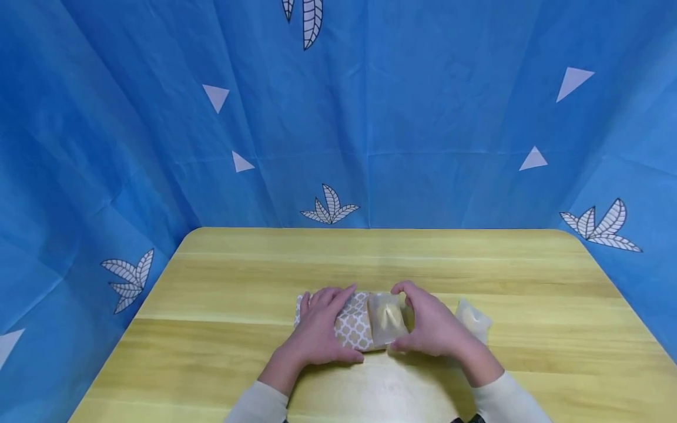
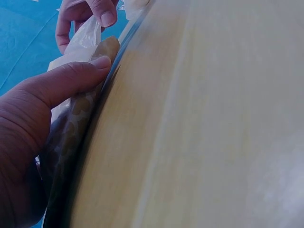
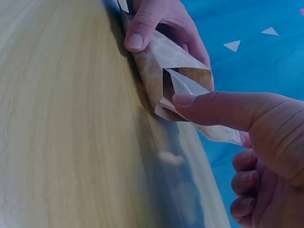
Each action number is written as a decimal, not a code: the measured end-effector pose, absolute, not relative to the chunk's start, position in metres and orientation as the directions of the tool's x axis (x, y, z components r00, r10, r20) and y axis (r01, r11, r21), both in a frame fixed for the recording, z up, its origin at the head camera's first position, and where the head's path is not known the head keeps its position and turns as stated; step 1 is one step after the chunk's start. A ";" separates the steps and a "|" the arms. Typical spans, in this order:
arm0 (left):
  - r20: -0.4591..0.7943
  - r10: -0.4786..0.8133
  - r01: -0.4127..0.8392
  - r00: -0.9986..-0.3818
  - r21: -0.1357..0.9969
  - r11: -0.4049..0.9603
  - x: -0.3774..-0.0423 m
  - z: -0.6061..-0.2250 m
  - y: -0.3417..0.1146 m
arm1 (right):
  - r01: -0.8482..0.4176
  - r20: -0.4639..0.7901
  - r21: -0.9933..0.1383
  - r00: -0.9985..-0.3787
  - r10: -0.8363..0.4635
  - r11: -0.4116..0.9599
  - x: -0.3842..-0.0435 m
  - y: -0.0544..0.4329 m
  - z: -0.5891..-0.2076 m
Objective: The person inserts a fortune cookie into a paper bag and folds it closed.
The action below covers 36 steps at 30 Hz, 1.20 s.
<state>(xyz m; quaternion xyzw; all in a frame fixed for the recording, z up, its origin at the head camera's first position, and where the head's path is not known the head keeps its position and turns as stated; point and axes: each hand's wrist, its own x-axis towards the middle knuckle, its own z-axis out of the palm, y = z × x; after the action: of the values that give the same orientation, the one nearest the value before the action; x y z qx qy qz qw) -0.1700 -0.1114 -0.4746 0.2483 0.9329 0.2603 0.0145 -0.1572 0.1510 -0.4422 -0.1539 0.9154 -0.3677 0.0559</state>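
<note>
Bag, packet at open end, hands gripping both

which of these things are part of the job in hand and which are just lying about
In the job:
- patterned paper bag, held by the left hand
- translucent packet at the bag's open end, held by the right hand

Seemingly just there:
- second packet by the right wrist, not held; possibly for later
- blue cloth backdrop
</note>
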 end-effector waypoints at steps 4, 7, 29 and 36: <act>0.115 0.480 0.472 -0.869 0.484 0.737 -0.171 -0.474 -0.110 | -0.273 0.036 -0.674 -0.941 -0.338 0.687 -0.157 0.152 -0.440; 0.130 0.487 0.485 -0.864 0.475 0.734 -0.174 -0.472 -0.109 | -0.286 0.053 -0.672 -0.939 -0.341 0.683 -0.160 0.152 -0.436; 0.092 0.462 0.442 -0.882 0.500 0.745 -0.171 -0.470 -0.108 | -0.271 0.042 -0.752 -0.929 -0.367 0.600 -0.163 0.148 -0.444; 0.093 0.466 0.446 -0.880 0.499 0.743 -0.169 -0.475 -0.109 | -0.260 0.019 -0.794 -0.914 -0.404 0.550 -0.165 0.144 -0.455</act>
<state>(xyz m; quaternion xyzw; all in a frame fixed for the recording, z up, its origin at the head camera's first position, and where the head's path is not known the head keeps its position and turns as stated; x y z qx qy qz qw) -0.1693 -0.1088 -0.4747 0.2441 0.9333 0.2626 0.0190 -0.1652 0.1440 -0.4546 -0.1895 0.8764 -0.4349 0.0832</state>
